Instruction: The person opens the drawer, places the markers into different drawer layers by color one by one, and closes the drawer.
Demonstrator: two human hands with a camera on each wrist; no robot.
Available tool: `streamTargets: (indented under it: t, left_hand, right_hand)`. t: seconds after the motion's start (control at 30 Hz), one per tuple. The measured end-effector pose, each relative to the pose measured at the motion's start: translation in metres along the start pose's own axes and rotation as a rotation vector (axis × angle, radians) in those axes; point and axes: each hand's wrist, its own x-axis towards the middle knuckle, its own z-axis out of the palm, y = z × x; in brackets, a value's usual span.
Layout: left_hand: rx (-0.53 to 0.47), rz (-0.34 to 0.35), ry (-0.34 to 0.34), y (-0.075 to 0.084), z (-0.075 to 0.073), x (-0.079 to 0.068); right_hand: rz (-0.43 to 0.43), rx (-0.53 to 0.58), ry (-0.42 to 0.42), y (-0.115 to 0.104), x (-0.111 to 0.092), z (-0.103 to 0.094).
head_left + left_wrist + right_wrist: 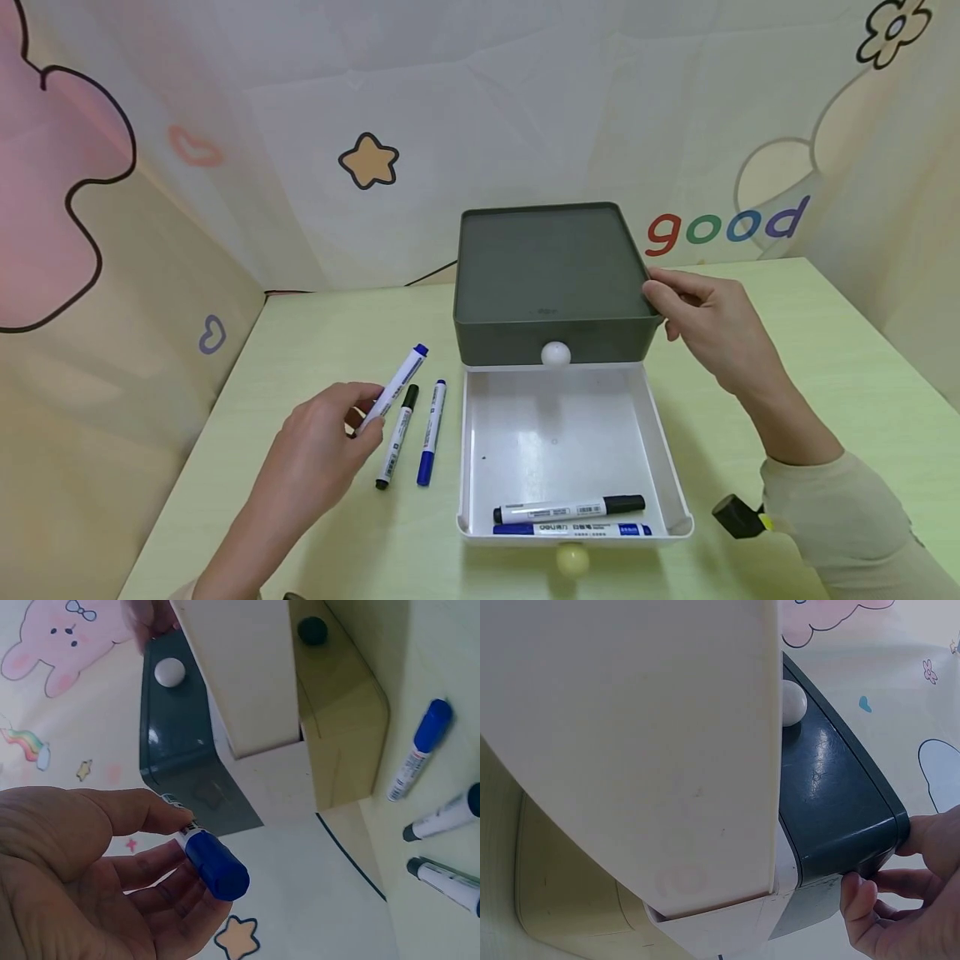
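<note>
My left hand (pixel 322 442) pinches a white marker with a blue cap (pixel 397 383) between thumb and fingers, raised above the table. In the left wrist view the blue end of this marker (pixel 217 866) points toward the camera. Below it lie a black marker (pixel 397 437) and a blue marker (pixel 431 433); the left wrist view shows another black-ended marker (pixel 450 885) beside them. My right hand (pixel 708 321) grips the right edge of the grey-topped drawer box (pixel 551 267), thumb on top. The white drawer (pixel 555 417) is pulled out, holding a black marker (pixel 570 508) and a blue marker (pixel 573 529).
A white knob (pixel 556 354) sits on the grey front, a yellowish knob (pixel 572 560) on the white drawer. Beneath is a yellow tier (pixel 349 742) with a dark green knob (pixel 313 631). A printed curtain (pixel 450 108) stands behind the light green table (pixel 322 333).
</note>
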Motion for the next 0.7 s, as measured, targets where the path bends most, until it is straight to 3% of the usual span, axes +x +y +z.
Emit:
streamTargets:
  t: [0.47, 0.7]
  left_hand:
    - [-0.096, 0.085, -0.008, 0.042, -0.004, -0.011]
    - [-0.109, 0.183, -0.012, 0.059, -0.001, -0.01]
  right_hand:
    - [-0.009, -0.002, 0.004, -0.001, 0.0, 0.0]
    - [-0.007, -0.008, 0.002, -0.001, 0.0, 0.0]
